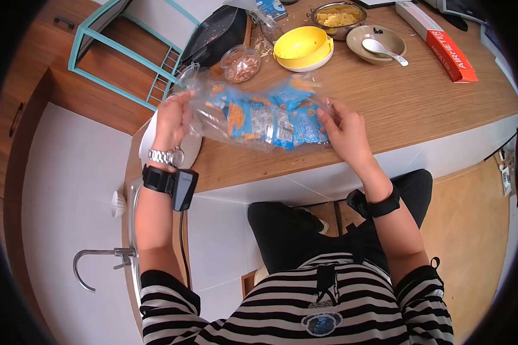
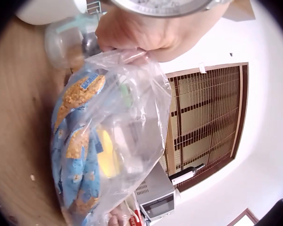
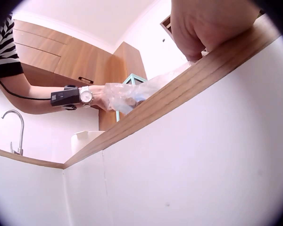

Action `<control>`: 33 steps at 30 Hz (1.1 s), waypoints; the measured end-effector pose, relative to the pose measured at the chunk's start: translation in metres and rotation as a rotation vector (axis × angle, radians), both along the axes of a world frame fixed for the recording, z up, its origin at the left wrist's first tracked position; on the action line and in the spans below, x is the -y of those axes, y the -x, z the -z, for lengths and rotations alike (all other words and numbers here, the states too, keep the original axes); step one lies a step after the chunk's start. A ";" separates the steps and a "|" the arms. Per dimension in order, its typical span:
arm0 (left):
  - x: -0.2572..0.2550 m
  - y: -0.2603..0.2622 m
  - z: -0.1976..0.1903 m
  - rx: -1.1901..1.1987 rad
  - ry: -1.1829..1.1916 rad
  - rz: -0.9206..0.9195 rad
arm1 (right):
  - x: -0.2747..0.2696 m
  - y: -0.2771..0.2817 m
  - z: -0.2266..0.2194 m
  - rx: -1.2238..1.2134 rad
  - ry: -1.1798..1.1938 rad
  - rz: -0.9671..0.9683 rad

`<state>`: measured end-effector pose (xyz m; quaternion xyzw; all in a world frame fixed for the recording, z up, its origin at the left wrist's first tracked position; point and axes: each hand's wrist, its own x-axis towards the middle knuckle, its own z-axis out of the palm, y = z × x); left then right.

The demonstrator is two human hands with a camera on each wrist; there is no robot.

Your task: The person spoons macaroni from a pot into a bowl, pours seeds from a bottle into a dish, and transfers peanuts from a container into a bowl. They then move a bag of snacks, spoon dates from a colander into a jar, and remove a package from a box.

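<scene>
A clear plastic bag (image 1: 213, 125) with several small blue snack packets (image 1: 259, 121) in it is stretched between both hands over the near part of the wooden counter (image 1: 242, 169). My left hand (image 1: 171, 119) pinches its left end, fingers curled on the plastic. At the other end my right hand (image 1: 348, 132) grips the bag between thumb and fingers beside the packets. In the left wrist view the film (image 2: 141, 108) hangs from the left hand (image 2: 146, 35), and the packets (image 2: 78, 146) sag toward the counter. The counter's edge partly hides the right hand's fingertips in the right wrist view.
Behind the bag stand a tub of pinkish-brown pieces (image 1: 242, 66), a yellow bowl (image 1: 299, 49), a metal bowl (image 1: 357, 31) and a tan bowl (image 1: 357, 49) with a white spoon (image 1: 385, 52). A red-and-white box (image 1: 452, 57) lies right; a teal-framed rack (image 1: 115, 83) stands left.
</scene>
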<state>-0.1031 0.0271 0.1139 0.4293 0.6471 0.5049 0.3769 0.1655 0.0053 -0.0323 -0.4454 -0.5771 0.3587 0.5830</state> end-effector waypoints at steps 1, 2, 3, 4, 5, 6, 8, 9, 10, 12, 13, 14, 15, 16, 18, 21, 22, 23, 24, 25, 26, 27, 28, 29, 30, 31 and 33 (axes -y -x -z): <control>-0.004 -0.003 -0.008 -0.040 -0.038 0.017 | 0.000 0.000 0.000 0.001 -0.008 0.011; -0.009 -0.006 -0.016 -0.080 -0.077 0.034 | 0.002 -0.001 -0.002 -0.001 -0.007 0.011; -0.012 -0.007 -0.024 -0.082 -0.076 0.035 | 0.004 -0.002 -0.004 0.017 -0.041 0.041; -0.016 -0.008 -0.032 -0.090 -0.115 0.048 | 0.005 -0.003 -0.006 0.035 -0.074 0.072; -0.021 -0.007 -0.038 -0.098 -0.153 0.062 | 0.005 -0.004 -0.007 0.033 -0.073 0.073; -0.027 -0.003 -0.043 -0.067 -0.176 0.061 | 0.005 -0.005 -0.008 0.045 -0.085 0.072; -0.034 0.003 -0.051 -0.073 -0.217 0.042 | 0.004 -0.005 -0.008 0.054 -0.096 0.070; -0.033 0.001 -0.056 -0.076 -0.215 0.044 | 0.004 -0.004 -0.006 0.071 -0.156 0.080; -0.031 0.000 -0.060 -0.108 -0.215 0.036 | 0.003 -0.003 -0.005 0.089 -0.215 0.092; -0.027 -0.005 -0.070 -0.115 -0.209 0.046 | 0.004 -0.003 -0.005 0.109 -0.183 0.063; -0.031 0.001 -0.071 -0.115 -0.208 0.047 | 0.005 -0.003 -0.005 0.132 -0.155 0.032; -0.037 0.013 -0.074 -0.098 -0.198 0.070 | 0.006 -0.002 -0.006 0.132 -0.155 0.031; -0.036 0.011 -0.078 -0.081 -0.189 0.092 | 0.008 -0.001 -0.008 0.218 -0.183 0.034; -0.031 0.011 -0.082 -0.065 -0.191 0.177 | 0.010 0.000 -0.009 0.304 -0.211 0.036; -0.027 -0.007 -0.085 -0.049 -0.249 0.058 | 0.011 0.002 -0.012 0.354 -0.223 0.027; -0.025 -0.012 -0.093 0.010 -0.322 -0.079 | 0.014 0.006 -0.013 0.468 -0.236 0.021; -0.028 0.001 -0.100 0.009 -0.333 0.006 | 0.015 0.008 -0.014 0.526 -0.242 0.021; -0.031 0.013 -0.104 0.008 -0.345 0.091 | 0.015 0.009 -0.014 0.527 -0.244 0.019; -0.021 -0.001 -0.108 -0.003 -0.343 0.078 | 0.016 0.010 -0.014 0.556 -0.242 0.026; -0.020 0.003 -0.113 -0.002 -0.345 0.076 | 0.017 0.011 -0.014 0.586 -0.241 0.033; -0.018 0.011 -0.119 -0.002 -0.342 0.136 | 0.017 0.012 -0.014 0.588 -0.243 0.031; -0.015 0.012 -0.122 -0.001 -0.340 0.198 | 0.018 0.013 -0.014 0.624 -0.242 0.029; -0.017 0.011 -0.125 0.007 -0.387 0.094 | 0.019 0.013 -0.014 0.661 -0.239 0.026; -0.014 0.011 -0.127 0.010 -0.391 0.091 | 0.020 0.014 -0.014 0.664 -0.243 0.024; -0.007 -0.002 -0.128 0.008 -0.425 0.031 | 0.019 0.014 -0.015 0.668 -0.263 0.024; -0.002 -0.008 -0.129 0.007 -0.459 -0.029 | 0.018 0.015 -0.015 0.671 -0.283 0.023; -0.004 0.017 -0.138 0.015 -0.423 0.101 | 0.013 0.015 -0.013 0.689 -0.302 -0.002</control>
